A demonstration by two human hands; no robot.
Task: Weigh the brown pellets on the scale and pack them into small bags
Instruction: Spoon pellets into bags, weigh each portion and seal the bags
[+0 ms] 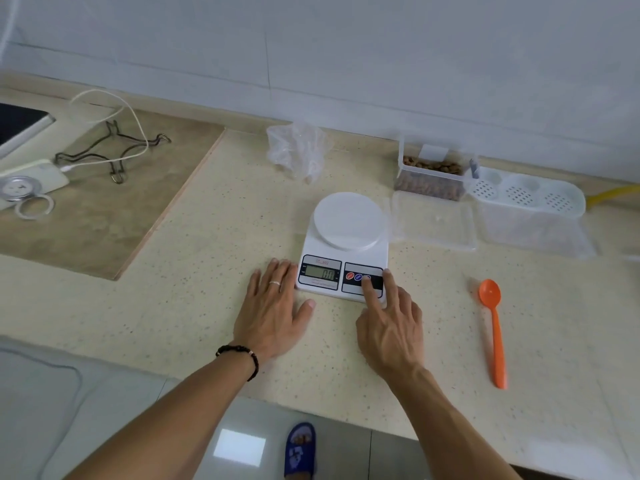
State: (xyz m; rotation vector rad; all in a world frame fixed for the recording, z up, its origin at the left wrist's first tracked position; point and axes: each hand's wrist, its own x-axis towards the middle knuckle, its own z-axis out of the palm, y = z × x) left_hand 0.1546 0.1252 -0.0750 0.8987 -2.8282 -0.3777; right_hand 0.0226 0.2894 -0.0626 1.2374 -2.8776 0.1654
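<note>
- The speckled beige countertop (207, 237) carries everything; an inset brown panel (104, 216) sits at its far left.
- A clear plastic organiser (530, 216) with three perforated cups stands at the right, against the wall.
- A clear lid (434, 221) lies flat just right of the scale's platter.
- The white digital scale (344, 244) sits mid-counter, its round platter bare and its display lit — the digits are too blurred to read.
- The left hand (273, 306) lies flat on the counter, fingers straight and released, fingertips touching the scale's left edge.
- The right hand (391, 320) holds nothing; its index finger presses the rightmost button on the scale while the other fingers stay loosely spread.
- The open clear container (433, 174) of brown pellets (433, 166) stands behind the lid, near the wall.
- A crumpled bunch of small clear bags (298, 150) rests behind the scale, to its left.
- An orange spoon (493, 327) lies well right of the right hand.
</note>
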